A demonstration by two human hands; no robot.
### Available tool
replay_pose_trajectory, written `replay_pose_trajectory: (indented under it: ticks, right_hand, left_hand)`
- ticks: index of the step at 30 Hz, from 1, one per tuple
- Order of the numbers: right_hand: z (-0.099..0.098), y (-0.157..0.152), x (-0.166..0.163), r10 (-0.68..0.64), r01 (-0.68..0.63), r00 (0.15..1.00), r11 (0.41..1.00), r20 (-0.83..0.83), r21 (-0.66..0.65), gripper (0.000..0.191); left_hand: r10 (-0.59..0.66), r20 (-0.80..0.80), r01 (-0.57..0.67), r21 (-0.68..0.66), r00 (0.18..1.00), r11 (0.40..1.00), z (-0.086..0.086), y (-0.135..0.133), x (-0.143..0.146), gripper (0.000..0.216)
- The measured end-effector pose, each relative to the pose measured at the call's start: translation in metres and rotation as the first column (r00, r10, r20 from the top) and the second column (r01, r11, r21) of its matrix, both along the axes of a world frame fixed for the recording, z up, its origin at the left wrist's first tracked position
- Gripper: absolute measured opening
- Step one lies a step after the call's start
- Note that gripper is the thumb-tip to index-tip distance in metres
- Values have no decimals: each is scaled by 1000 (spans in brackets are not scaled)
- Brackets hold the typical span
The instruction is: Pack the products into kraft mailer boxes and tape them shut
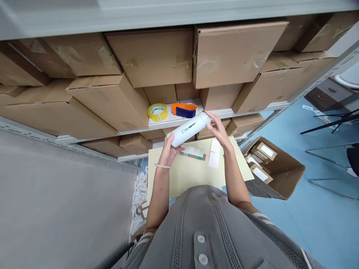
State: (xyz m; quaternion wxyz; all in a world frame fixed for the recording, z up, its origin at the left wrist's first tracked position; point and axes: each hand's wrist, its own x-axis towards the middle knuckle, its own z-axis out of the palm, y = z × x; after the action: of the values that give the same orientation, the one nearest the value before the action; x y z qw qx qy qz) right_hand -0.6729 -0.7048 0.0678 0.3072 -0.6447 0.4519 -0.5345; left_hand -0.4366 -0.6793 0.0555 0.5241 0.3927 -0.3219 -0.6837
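Observation:
A pale blue bottle [187, 131] with dark "NICE" lettering is held tilted, its capped end up to the right. My left hand [169, 150] grips its lower end, thumb on the side and fingers beneath. At the upper end, my right hand [218, 129] is closed around the cap area. Below the bottle, a flat white and green box [193, 152] lies on a cream board [185, 175]. Beside that box rests a white paper slip [214, 153].
On the shelf ahead sit a roll of yellow tape [157, 112] and an orange and navy tape dispenser [184, 110]. Cardboard boxes [238, 52] fill the shelves. To the right stands an open carton [286, 175] holding small boxes. Paper scraps [139, 194] lie at the lower left.

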Motion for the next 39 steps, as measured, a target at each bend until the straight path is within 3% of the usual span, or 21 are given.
replay_pose_trajectory:
  ticks: [5,9,11,13,15,17,19,20,23,25,28,30,32,35,37,39]
  right_hand:
    - [21,13,0,135,-133,985,991,108,-28,68]
    - [17,19,8,139,-164,947,984,290,64,71]
    - [7,17,17,87,-178,863,974,497,137,67]
    - [-3,14,28,26,-279,684,933,729,228,55]
    - [-10,11,40,-34,-500,462,816,886,292,44]
    - [-14,10,50,-105,-733,289,615,952,290,45]
    - [-17,12,60,-177,-868,195,427,965,253,51]
    - [-19,14,65,-205,-899,169,370,964,237,52]
    - [-25,18,78,-217,-924,167,305,962,229,52]
    - [-31,19,84,-151,-916,232,298,961,268,53]
    - [-36,20,85,-15,-842,429,355,903,406,55]
    - [-35,18,79,32,-718,595,472,803,513,57]
    - [-29,17,66,21,-532,734,639,679,556,59]
    - [-9,15,42,-24,-265,840,853,542,449,62]
    - [7,16,29,-31,-155,872,929,488,337,62]
    - [20,19,21,-49,-75,901,961,430,268,62]
  left_hand:
    - [-28,118,38,-81,993,996,24,3,4,49]
    - [9,207,30,-187,978,982,35,1,14,57]
    - [47,181,6,-280,982,960,37,-2,18,57]
    - [62,161,1,-366,985,930,36,-6,19,56]
    - [65,191,25,-434,979,901,31,-9,16,59]
    - [60,256,72,-476,965,877,25,-12,8,66]
    - [37,329,138,-493,944,859,17,-14,-1,73]
    - [18,363,176,-492,932,852,14,-15,-6,77]
    - [-5,434,229,-464,901,856,6,-17,-17,80]
    - [12,445,206,-438,895,875,3,-16,-20,74]
    - [66,434,145,-436,899,888,4,-13,-21,69]
    - [171,458,75,-470,872,879,7,-10,-18,71]
    - [303,508,14,-529,807,849,11,-6,-13,73]
    - [435,584,28,-618,686,785,17,-1,-5,72]
    - [483,644,88,-648,593,757,20,2,-3,70]
    - [509,710,165,-646,487,745,22,5,-2,67]
